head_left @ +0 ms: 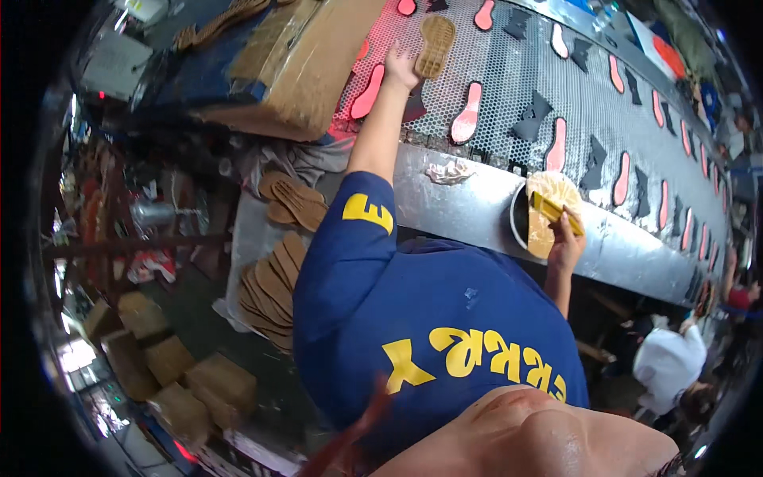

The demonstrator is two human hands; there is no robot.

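My left hand [403, 67] reaches over the perforated conveyor belt [501, 95], its fingers stretched out. Beside the fingers, close to or touching them, lies a tan shoe sole [435, 48] with a patterned tread facing up. My right hand [566, 245] grips a flat yellow brush [552, 210] at the near edge of the line. Under the brush is a round pot [515, 219] with a white rim, partly covered by a cream-crusted tan piece [542, 238]. Pink-faced sole pieces [467, 115] and black cut-out pieces [531, 117] lie in rows along the belt.
A metal ledge [485, 191] runs along the belt's near side, with a crumpled scrap [450, 172] on it. A big cardboard box [306, 71] stands left. Stacked tan soles [270, 282] sit by my left side. Another person in white [670, 362] is at lower right.
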